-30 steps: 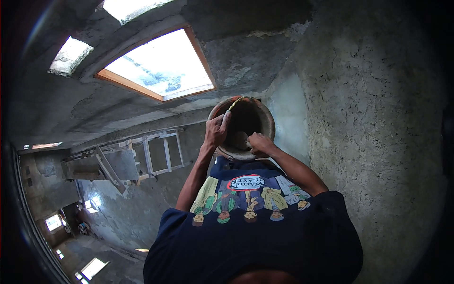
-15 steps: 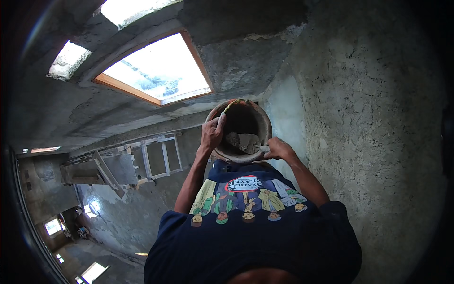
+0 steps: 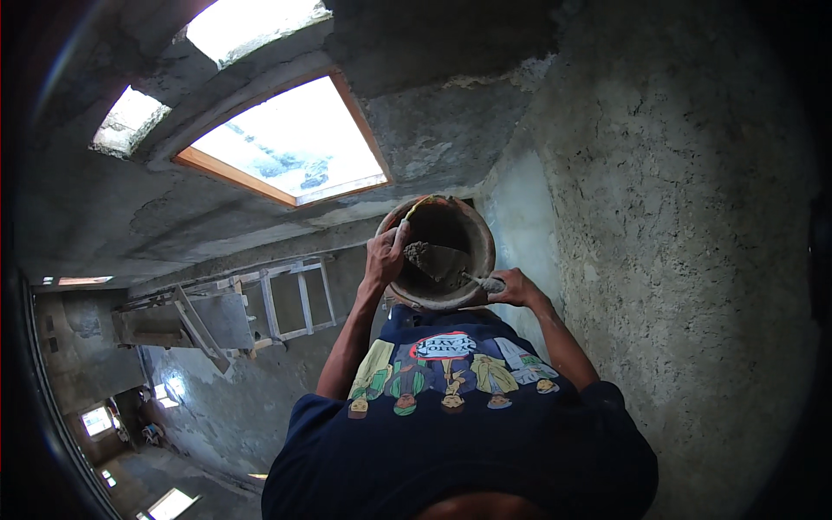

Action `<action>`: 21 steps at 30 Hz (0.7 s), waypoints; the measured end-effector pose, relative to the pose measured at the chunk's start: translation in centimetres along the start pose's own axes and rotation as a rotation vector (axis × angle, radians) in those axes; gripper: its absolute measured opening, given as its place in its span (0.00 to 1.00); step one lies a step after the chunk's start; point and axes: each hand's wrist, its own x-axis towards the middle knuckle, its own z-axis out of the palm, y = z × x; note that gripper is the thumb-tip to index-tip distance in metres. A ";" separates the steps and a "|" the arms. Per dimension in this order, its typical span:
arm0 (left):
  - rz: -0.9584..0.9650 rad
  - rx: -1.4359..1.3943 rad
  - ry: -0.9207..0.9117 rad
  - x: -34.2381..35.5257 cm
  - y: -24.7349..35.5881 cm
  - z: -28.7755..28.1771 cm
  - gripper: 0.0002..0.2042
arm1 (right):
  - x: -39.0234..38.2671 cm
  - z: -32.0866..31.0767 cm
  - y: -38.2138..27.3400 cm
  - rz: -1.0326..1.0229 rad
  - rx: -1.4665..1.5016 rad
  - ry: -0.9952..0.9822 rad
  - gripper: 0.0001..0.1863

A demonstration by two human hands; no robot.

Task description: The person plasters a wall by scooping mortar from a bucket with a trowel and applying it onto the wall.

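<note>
Wall [image 3: 667, 260]; trowel [image 3: 450, 262] in right hand [image 3: 516, 288]

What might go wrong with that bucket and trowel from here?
The grey clump at the trowel might slide off if the right hand tilts its handle. The bucket might tip, as the left hand appears to grip it at one side only.

I look down from the wearer's head, over the shirt [image 3: 459, 451] at six o'clock. The bucket [image 3: 486, 247] sits mid-view, the window [image 3: 290, 139] between ten and eleven.
</note>
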 end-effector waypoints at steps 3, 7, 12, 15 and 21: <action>-0.051 0.075 -0.031 0.5 0.1 0.0 0.24 | -0.4 0.3 0.9 0.000 0.063 0.048 0.21; 0.171 0.028 0.052 0.5 0.6 0.2 0.22 | -0.6 1.8 3.0 -0.049 0.098 0.123 0.25; -0.041 0.129 -0.080 0.1 0.8 -0.7 0.19 | -0.5 3.4 3.4 -0.006 0.046 0.105 0.22; 0.130 0.005 0.046 -0.3 -0.4 -0.2 0.19 | -1.2 3.2 1.1 0.036 0.084 0.101 0.22; -0.097 0.038 -0.048 0.6 0.7 -0.6 0.21 | -0.5 3.5 1.1 0.132 0.048 0.091 0.22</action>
